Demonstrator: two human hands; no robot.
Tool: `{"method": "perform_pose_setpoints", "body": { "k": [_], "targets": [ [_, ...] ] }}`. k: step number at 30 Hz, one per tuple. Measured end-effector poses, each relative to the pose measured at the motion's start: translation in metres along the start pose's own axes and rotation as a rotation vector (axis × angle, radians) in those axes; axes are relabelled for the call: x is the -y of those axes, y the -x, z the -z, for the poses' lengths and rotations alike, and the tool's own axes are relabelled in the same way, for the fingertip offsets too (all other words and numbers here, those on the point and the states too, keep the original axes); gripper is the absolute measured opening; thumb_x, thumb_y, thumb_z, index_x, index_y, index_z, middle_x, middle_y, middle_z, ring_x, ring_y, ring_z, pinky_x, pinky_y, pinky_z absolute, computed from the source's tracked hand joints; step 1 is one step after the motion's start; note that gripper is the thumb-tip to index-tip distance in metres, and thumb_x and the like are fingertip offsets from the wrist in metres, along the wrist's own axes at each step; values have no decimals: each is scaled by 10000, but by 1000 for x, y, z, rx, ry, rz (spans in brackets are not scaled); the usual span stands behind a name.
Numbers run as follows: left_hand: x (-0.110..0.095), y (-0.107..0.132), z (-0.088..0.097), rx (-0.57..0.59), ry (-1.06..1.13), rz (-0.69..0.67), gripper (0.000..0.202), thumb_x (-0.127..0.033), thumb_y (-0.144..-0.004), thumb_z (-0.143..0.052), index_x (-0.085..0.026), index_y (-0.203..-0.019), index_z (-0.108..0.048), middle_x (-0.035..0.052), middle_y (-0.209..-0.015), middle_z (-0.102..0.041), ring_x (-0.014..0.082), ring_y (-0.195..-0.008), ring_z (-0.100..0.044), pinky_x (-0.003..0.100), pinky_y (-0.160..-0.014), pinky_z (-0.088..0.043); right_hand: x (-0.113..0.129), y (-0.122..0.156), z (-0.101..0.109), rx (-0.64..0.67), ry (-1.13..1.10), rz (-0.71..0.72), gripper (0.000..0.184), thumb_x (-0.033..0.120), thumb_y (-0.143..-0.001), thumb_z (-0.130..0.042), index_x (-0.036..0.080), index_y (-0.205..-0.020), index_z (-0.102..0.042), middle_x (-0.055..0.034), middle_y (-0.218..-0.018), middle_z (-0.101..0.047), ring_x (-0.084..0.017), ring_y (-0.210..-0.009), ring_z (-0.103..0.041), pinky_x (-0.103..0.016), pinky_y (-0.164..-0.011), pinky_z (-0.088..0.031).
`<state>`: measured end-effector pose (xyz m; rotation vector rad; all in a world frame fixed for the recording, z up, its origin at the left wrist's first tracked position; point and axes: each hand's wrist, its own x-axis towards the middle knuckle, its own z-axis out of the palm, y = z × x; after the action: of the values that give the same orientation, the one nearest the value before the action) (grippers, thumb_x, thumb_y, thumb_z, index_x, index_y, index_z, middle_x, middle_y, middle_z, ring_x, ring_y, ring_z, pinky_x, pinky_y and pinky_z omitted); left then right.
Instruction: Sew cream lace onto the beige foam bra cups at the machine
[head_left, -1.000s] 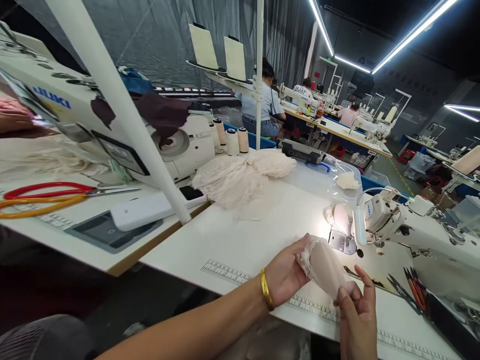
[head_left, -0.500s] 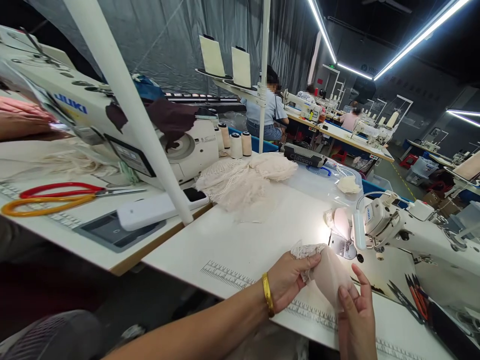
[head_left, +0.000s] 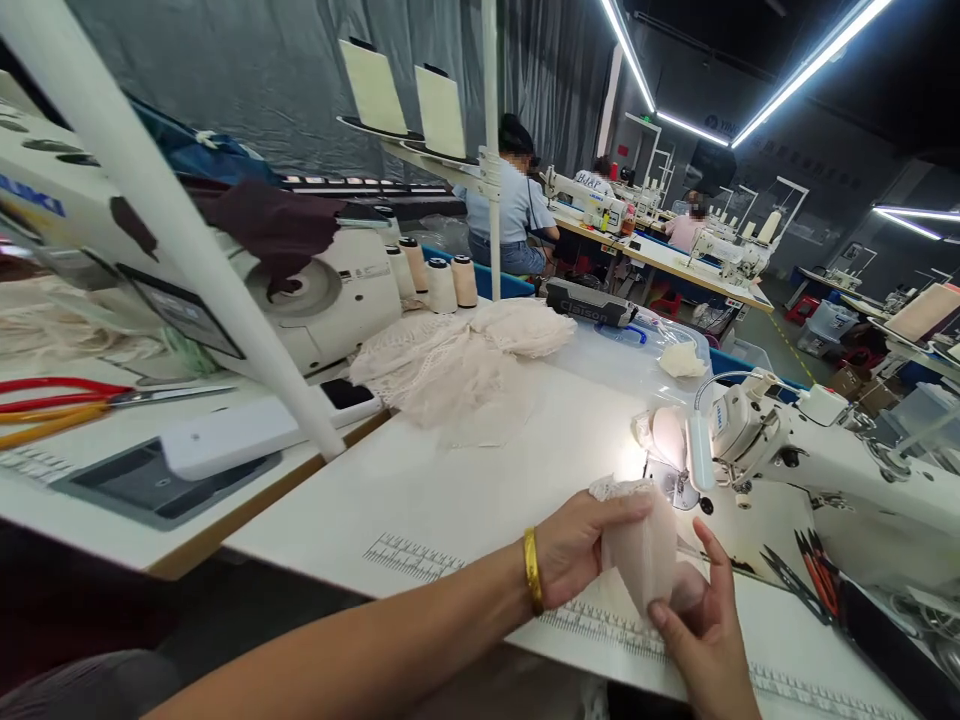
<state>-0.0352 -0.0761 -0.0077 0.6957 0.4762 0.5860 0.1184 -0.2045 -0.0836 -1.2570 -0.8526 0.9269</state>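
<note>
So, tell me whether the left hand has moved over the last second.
Yes: judged against the lamp, the left hand has shifted slightly rightward, closer to it in the picture.

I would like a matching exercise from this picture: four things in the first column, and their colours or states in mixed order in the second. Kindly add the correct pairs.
Things
1. bracelet
2. thin pale cloth
3. large scissors
4. small lamp

Colours or states
A. part red, part orange
B. lit
C. held by the left hand and the right hand
D. gold

Right pairs: 1-D, 2-C, 3-A, 4-B
</note>
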Motion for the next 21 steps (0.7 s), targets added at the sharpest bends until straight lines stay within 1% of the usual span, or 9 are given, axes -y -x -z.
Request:
{"method": "perform_pose_setpoints", "body": {
  "k": [1,3,5,7,8,10,14,17,21],
  "targets": [
    [-7,0,1,123,-101,-10,458,-461,-664,-943,-148,-962,-793,67,-909,-762,206,-848,-687,316,-830,-564,2,-4,9,38,92,62,930,462,-876,-810,286,-1627,-290,-65,-1106,-769,-227,-888,-734,-363,-827,-591],
    [-20,-2,5,469,-458,-62,356,-401,-729,-888,-193,-998,-784,48,-929,-761,221,-863,-687,342,-844,-553,9,-20,29,118,347,282,726,389,-930,-747,280,-1569,-418,-91,-1190,-749,-237,-960,-728,-352,-831,-593],
    [-29,-12,8,779,-971,-247,112,-239,-771,-817,-209,-866,-766,39,-940,-762,230,-883,-684,385,-901,-516,20,-45,44,246,682,602,389,263,-993,-648,285,-1380,-608,-59,-1079,-760,-223,-942,-702,-327,-801,-566],
    [-32,-30,11,920,-1450,-505,150,-52,-738,-741,-196,-712,-709,34,-994,-772,239,-957,-682,445,-1001,-442,30,-74,52,372,1026,939,228,150,-1034,-550,275,-1153,-699,-31,-994,-773,-214,-922,-669,-336,-805,-518],
    [-32,-41,12,937,-1619,-603,207,13,-698,-714,-191,-677,-690,27,-1028,-776,239,-986,-679,466,-1030,-406,34,-87,54,391,1152,1059,225,127,-1044,-527,260,-1063,-708,-26,-969,-778,-210,-907,-656,-333,-793,-498],
    [-29,-63,15,941,-1807,-667,252,50,-632,-712,-200,-665,-693,5,-1038,-776,215,-940,-678,467,-1022,-385,36,-108,54,375,1281,1153,267,91,-1048,-492,231,-966,-703,-32,-953,-784,-203,-888,-638,-318,-744,-469],
    [-26,-87,23,888,-1898,-657,182,-47,-679,-749,-227,-677,-722,-17,-996,-769,156,-745,-624,446,-973,-393,31,-117,58,325,1257,1091,333,-2,-988,-460,204,-1085,-703,-55,-1050,-788,-196,-965,-638,-285,-699,-464],
    [-28,-87,27,862,-1905,-667,174,-74,-730,-735,-248,-739,-748,-16,-1057,-774,158,-766,-624,455,-1019,-372,27,-111,65,357,1187,1039,376,-16,-945,-497,223,-1159,-692,-36,-1085,-788,-194,-988,-643,-278,-745,-493],
    [-29,-83,26,847,-1907,-696,180,-96,-733,-741,-272,-764,-763,-4,-1012,-775,174,-786,-627,418,-982,-396,26,-110,67,348,1242,973,374,-8,-927,-493,237,-1122,-696,-36,-1015,-779,-201,-957,-661,-292,-756,-508]
  ]
}}
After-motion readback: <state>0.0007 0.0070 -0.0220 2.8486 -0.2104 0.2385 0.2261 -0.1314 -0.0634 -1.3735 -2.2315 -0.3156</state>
